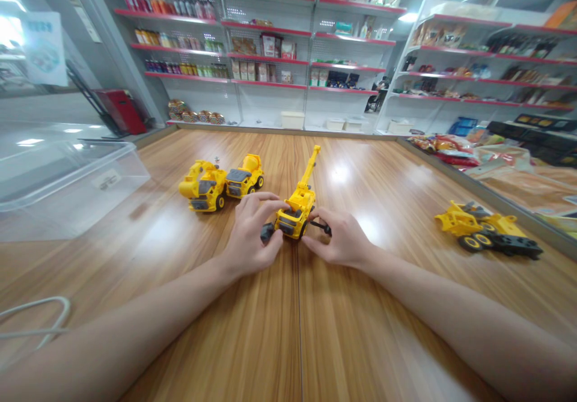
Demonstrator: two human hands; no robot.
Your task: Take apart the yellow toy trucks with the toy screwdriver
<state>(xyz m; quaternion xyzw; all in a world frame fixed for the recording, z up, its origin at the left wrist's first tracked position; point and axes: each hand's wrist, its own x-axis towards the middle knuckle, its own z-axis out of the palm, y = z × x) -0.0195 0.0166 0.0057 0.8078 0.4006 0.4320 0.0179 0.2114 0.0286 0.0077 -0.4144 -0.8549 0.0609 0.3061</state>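
A yellow toy crane truck [295, 217] stands at the middle of the table, its boom raised and pointing away from me. My left hand [252, 234] grips its left side between thumb and fingers. A dark grey block-like piece [267, 232] shows in the curve of that hand; whether it is joined to the truck I cannot tell. On the other side, my right hand [336, 237] is closed around a small black rod-shaped tool [321, 227], with its thin end toward the truck's right side. The right fingertips are close to the wheel; contact is unclear.
A yellow toy excavator [205, 187] and a toy mixer truck [244, 175] stand left of centre. Yellow and black toy vehicle parts [489, 231] lie far right. A clear plastic bin [67, 188] and a white cable [54, 315] are at left. Stocked shelves [270, 83] stand behind.
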